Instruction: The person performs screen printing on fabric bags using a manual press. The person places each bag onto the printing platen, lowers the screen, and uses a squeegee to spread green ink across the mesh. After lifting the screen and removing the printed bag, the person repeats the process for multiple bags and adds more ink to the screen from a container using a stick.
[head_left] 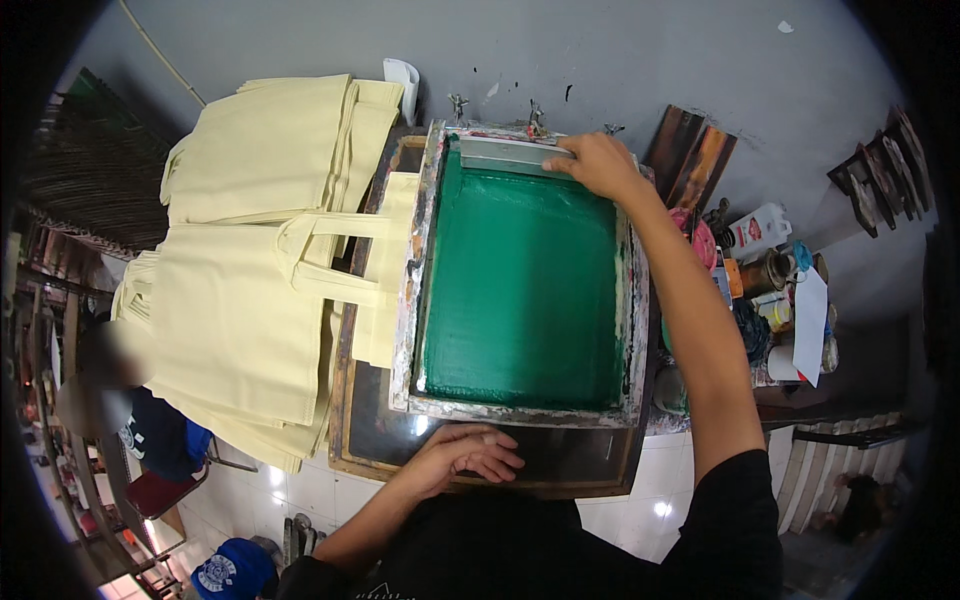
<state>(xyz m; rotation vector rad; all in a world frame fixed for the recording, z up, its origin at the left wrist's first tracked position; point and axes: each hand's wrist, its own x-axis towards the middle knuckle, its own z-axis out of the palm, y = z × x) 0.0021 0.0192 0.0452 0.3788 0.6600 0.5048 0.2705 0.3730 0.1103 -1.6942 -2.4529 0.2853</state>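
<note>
A screen-printing frame [632, 350] with paint-stained edges lies flat in front of me, its mesh [520, 290] covered in green ink. Along its far end rests a squeegee [505, 150] with a pale, long handle. My right hand [597, 165] reaches over the frame and grips the squeegee's right end. Near the frame's front edge, my left hand [462, 462] hovers over the dark board [560, 455], fingers loosely bent and apart, holding nothing. A cream fabric tote bag [376, 335] lies partly under the frame; its handles stick out to the left.
Stacks of cream tote bags [235, 320] stand left of the board. On the right are ink pots, a white jug [760, 230] and a white sheet [810, 325]. Hinge clamps [537, 120] sit behind the frame, before a grey wall. A person [160, 430] is at the lower left.
</note>
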